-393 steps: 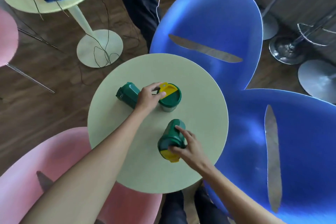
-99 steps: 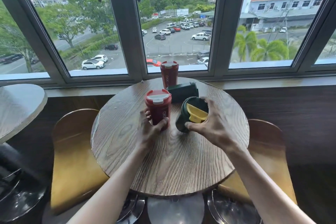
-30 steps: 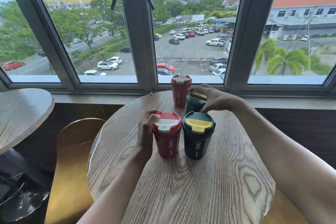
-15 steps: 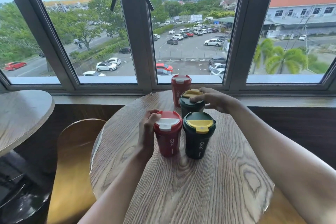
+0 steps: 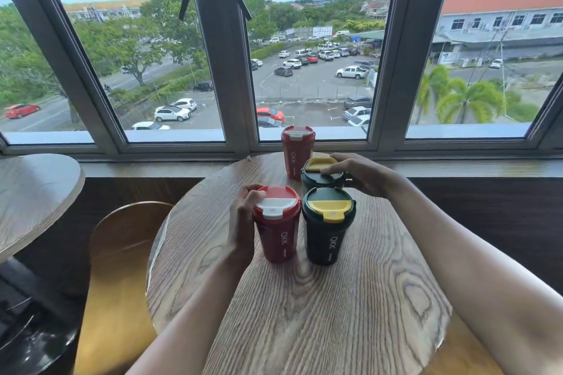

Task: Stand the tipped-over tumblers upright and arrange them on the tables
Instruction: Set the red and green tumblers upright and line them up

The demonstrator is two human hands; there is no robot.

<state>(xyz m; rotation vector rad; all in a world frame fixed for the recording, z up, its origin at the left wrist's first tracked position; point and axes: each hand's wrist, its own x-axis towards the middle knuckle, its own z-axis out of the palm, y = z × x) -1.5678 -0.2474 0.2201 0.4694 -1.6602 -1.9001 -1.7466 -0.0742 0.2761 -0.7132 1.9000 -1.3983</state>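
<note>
step: squaring up the group near the round table [image 5: 304, 320]'s window edge | left hand [image 5: 243, 222] wraps near red tumbler [image 5: 278, 231]; right hand [image 5: 359, 173] closed over far green tumbler [image 5: 320, 175] | next: probably let go, no knocks | count: two red, far red tumbler [image 5: 297, 151]; two green, near green tumbler [image 5: 327, 228]; all four upright

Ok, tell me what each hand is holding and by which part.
Left hand grips the near red tumbler around its side, thumb at the lid edge. Right hand rests on the far green tumbler at its lid rim.
</note>
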